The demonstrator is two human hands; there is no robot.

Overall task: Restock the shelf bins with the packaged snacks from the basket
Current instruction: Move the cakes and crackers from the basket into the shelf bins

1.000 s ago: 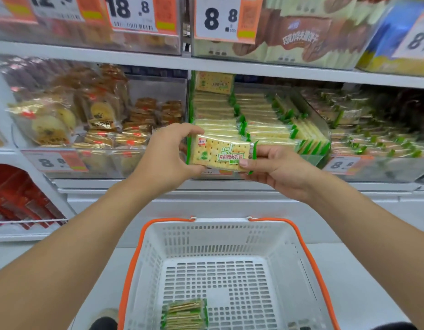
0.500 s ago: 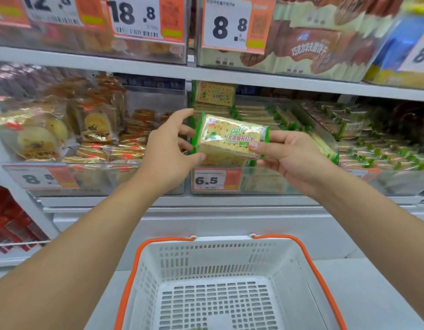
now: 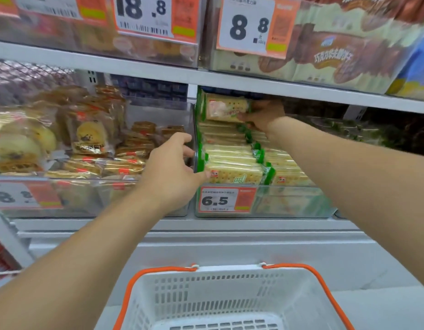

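Placing cracker pack at far end of 6.5 bin, right hand pinching its right end, left hand fingers loose, thumb touching near packs; next likely release, then reach to basket.

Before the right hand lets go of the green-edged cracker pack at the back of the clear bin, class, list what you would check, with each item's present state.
1. Right hand grips the green-edged cracker pack: ok.
2. Pack is over the clear plastic bin with the 6.5 price tag: ok.
3. Pack rests fully on the rows below: cannot tell.
4. Left hand holds nothing, thumb by the front crackers: ok.
5. White basket with orange handles is within reach below: ok.
6. More packs remain in the basket: cannot tell.
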